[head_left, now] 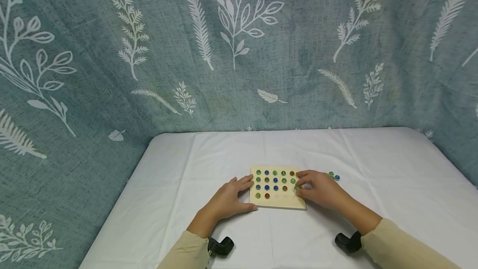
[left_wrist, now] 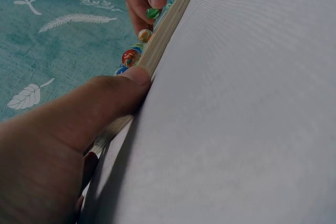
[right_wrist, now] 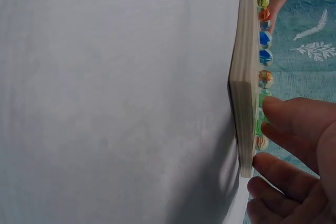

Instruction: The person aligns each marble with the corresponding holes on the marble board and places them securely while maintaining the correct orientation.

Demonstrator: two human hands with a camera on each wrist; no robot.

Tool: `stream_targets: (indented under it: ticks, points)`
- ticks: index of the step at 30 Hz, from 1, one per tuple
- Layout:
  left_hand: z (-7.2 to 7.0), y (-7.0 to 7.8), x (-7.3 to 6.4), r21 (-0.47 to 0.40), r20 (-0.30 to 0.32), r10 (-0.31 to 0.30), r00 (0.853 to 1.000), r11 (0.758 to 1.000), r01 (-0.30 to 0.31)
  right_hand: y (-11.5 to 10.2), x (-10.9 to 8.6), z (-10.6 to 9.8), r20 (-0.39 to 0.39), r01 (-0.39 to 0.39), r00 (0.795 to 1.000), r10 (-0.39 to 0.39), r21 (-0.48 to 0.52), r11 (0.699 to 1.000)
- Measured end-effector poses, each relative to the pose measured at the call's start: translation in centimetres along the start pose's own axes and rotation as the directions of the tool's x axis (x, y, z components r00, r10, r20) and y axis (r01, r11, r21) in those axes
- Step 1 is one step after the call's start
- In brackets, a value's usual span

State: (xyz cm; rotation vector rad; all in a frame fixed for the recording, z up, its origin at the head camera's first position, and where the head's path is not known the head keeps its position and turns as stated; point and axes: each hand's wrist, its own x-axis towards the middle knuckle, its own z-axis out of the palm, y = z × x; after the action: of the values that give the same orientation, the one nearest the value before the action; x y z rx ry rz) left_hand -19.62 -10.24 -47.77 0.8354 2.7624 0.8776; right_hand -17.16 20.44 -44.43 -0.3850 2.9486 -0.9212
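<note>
A pale wooden board (head_left: 278,204) lies on the white-covered table, with rows of coloured glass marbles sitting in its hollows. A green marble (left_wrist: 153,13) is pinched between the thumb and finger of my right hand (head_left: 322,188), at the right end of the third row. My left hand (head_left: 228,200) rests at the board's left side, its thumb (left_wrist: 118,95) against the front edge and its fingers spread along the left edge. In the front row a green marble (head_left: 258,195) and a red marble (head_left: 267,196) sit at the left; hollows without marbles lie to their right.
A few loose marbles (head_left: 337,177), green and blue, lie on the table behind my right hand. The white tablecloth (head_left: 209,157) spreads around the board. A blue-green leaf-patterned curtain (head_left: 239,86) hangs behind and at the sides.
</note>
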Motion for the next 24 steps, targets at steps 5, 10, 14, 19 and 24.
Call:
stream_targets:
  ticks: [5, 10, 14, 19, 24]
  points:
    - [0.01, 0.09, 0.09, 0.005, 0.002, -0.003, 1.0, 1.0, 0.003, -0.05, 0.0, 0.29, -0.009, 0.009, 1.0, -0.009, -0.036, 0.999]
    - [0.0, 0.09, 0.13, 0.009, 0.002, -0.005, 1.0, 1.0, 0.005, -0.34, -0.12, 0.4, -0.014, 0.002, 1.0, -0.002, -0.054, 0.999]
    - [0.0, 0.13, 0.1, 0.009, 0.004, -0.01, 1.0, 1.0, 0.01, -0.59, -0.2, 0.41, -0.014, -0.015, 1.0, 0.015, -0.046, 0.999]
    - [0.05, 0.13, 0.08, 0.0, 0.003, -0.008, 1.0, 1.0, 0.008, -0.61, -0.11, 0.52, -0.014, -0.027, 1.0, 0.026, -0.043, 0.999]
    - [0.07, 0.11, 0.08, 0.001, -0.002, 0.0, 1.0, 1.0, 0.0, -0.5, 0.02, 0.61, -0.02, -0.022, 1.0, 0.021, -0.049, 0.999]
